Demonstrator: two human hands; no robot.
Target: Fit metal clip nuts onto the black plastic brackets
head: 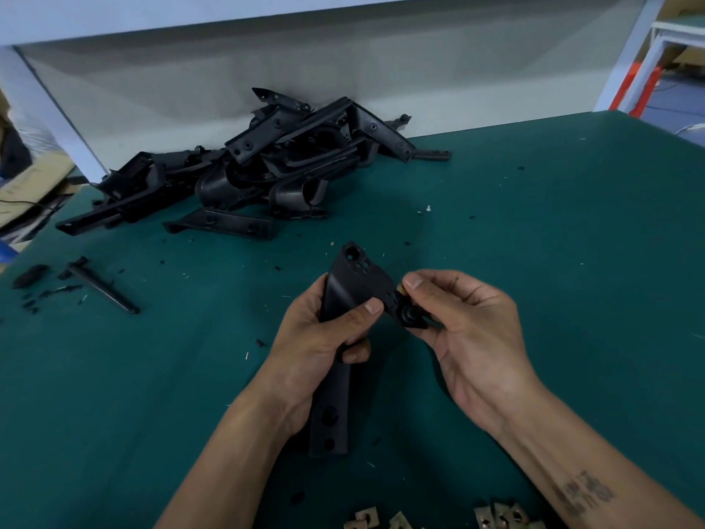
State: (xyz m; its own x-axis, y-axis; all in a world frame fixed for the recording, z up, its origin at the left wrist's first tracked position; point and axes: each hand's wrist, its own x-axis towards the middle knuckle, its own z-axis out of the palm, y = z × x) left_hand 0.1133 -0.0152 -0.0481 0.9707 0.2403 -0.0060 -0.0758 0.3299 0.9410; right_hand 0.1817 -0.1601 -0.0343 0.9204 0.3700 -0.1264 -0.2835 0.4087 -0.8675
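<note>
Our left hand (324, 337) grips the black bracket (343, 299) by its middle, raised over the near-centre of the green table (534, 242). Our right hand (457, 318) pinches a clip nut (401, 289), barely visible, against the bracket's right tab. To seat it well, we judge the nut should slide squarely along the tab until its hole meets the tab's. Spare clip nuts (503, 517) lie at the near edge; the bracket pile (248, 166) sits at the far-left edge, with open room to the right.
</note>
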